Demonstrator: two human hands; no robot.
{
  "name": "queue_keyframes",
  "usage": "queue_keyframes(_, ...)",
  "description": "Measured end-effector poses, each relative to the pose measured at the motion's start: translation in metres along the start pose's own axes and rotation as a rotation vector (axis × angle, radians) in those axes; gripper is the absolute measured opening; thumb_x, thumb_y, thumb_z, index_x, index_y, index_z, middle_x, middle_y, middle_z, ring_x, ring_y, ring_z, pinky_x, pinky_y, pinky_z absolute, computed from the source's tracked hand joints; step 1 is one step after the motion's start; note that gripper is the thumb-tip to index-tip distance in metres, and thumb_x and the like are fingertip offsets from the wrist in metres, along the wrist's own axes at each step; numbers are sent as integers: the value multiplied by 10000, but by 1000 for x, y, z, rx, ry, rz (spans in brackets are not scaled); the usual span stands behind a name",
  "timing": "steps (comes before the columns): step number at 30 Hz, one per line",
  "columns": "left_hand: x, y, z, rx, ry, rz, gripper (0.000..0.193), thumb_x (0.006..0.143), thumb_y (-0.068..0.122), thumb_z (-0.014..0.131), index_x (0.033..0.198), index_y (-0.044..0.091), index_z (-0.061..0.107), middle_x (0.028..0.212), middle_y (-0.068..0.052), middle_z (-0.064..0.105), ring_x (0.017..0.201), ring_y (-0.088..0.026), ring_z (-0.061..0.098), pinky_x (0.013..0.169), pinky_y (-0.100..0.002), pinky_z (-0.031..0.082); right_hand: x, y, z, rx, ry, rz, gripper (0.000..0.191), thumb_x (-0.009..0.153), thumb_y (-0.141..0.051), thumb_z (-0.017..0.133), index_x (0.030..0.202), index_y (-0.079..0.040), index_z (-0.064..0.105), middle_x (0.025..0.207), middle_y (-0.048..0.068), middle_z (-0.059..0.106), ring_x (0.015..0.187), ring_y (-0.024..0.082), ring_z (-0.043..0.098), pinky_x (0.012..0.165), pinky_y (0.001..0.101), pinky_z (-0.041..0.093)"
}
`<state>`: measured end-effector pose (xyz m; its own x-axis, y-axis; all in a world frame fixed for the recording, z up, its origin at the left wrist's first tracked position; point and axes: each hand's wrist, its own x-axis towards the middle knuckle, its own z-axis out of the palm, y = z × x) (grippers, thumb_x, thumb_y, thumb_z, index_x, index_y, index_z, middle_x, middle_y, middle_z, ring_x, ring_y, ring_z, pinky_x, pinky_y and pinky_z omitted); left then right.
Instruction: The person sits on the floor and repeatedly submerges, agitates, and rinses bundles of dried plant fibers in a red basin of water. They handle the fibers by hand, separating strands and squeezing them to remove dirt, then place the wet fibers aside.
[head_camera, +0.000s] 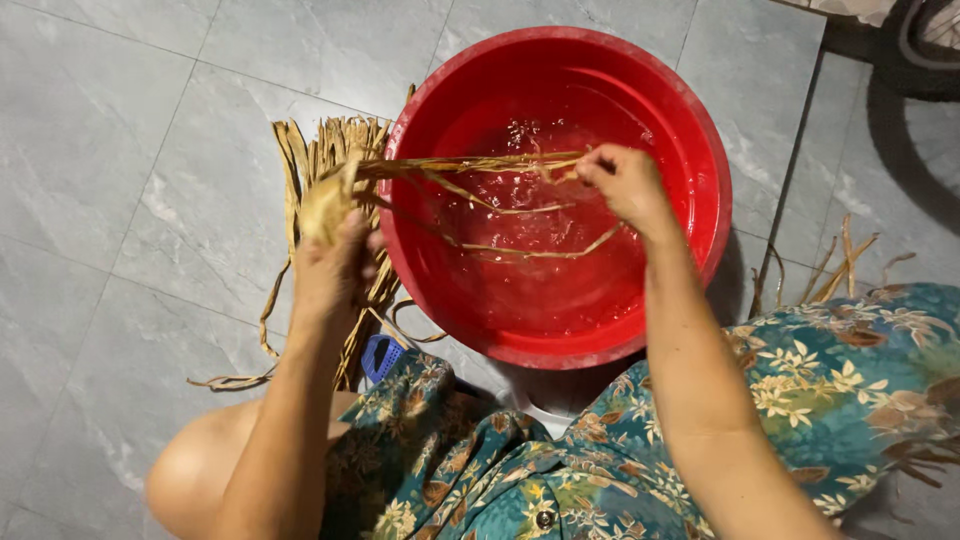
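A round red plastic basin (700, 150) holds shallow water and sits on the tiled floor. My left hand (330, 265) grips the thick end of a bunch of dry tan straw strips (450, 170) at the basin's left rim. My right hand (625, 185) pinches the other ends of the strips above the water, so they stretch across the basin. A few thin strips sag toward the water.
A pile of more dry strips (320, 150) lies on the grey floor tiles left of the basin. Other loose strips (835, 265) lie to the right. A blue plastic object (380, 355) shows under the basin's near side. A dark wheel (915, 45) stands top right.
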<state>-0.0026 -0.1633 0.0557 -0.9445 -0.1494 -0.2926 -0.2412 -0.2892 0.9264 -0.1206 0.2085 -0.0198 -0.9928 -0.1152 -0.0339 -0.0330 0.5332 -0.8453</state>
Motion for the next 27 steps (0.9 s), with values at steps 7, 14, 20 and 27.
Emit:
queue_keyframes(7, 22, -34, 81, -29, -282, 205, 495, 1029, 315, 612, 1465, 110, 496, 1315, -24, 700, 940, 16, 617, 813, -137, 510, -52, -128, -42, 171, -245, -220, 111, 1008, -103, 649, 1058, -26, 711, 937, 3, 724, 890, 84, 670, 807, 255, 565)
queue_keyframes(14, 16, -80, 112, 90, -398, -15, 329, 1027, 389, 574, 1115, 85, 665, 816, 22, 685, 520, -60, 494, 361, -205, 356, -53, -118, -22, 343, -219, -185, 97, 1019, -103, 671, 1052, -18, 700, 944, -24, 679, 882, 41, 598, 800, 230, 521)
queue_keyframes(20, 33, -124, 95, 16, -503, 45, 266, 1064, 326, 615, 1083, 62, 644, 838, 17, 654, 751, -71, 625, 611, -220, 505, -25, -47, -32, 381, 8, -172, 89, 1040, -104, 678, 1046, -22, 711, 922, -41, 692, 843, 30, 609, 764, 188, 511)
queue_keyframes(27, 44, -134, 67, 120, -465, -217, 205, 1019, 267, 638, 1013, 63, 626, 810, 11, 653, 677, -74, 623, 625, -235, 556, -5, 13, -41, 459, 285, 10, 87, 1063, -130, 700, 1042, -48, 721, 894, -20, 696, 719, 41, 583, 621, 190, 470)
